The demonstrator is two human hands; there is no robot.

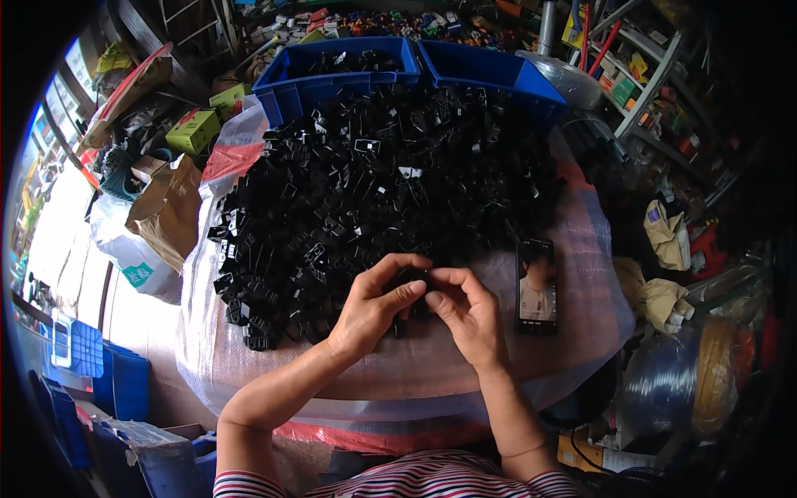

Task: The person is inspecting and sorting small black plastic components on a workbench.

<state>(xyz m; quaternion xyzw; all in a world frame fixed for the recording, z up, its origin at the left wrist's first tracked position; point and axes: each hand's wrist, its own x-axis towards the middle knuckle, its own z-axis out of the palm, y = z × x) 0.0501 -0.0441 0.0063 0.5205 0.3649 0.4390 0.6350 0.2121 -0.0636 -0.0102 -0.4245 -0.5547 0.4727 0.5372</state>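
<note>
A wide heap of small black plastic parts [332, 199] covers most of the sheeted table in front of me. At the heap's near edge my two hands come together. My left hand [378, 299] pinches a small black plastic part [413, 279] between thumb and fingers. My right hand [469, 311] closes its thumb and forefinger on the same part from the other side. Fingers cover most of the part, so its exact shape is hidden.
Right of my hands lies a lit phone [537, 286] on the translucent plastic sheet [577, 290]. Behind the heap stand two blue crates [332, 81], the left one holding black parts. Paper and plastic bags [137, 236] sit at the left, and rolls of clear film [672, 382] at the right.
</note>
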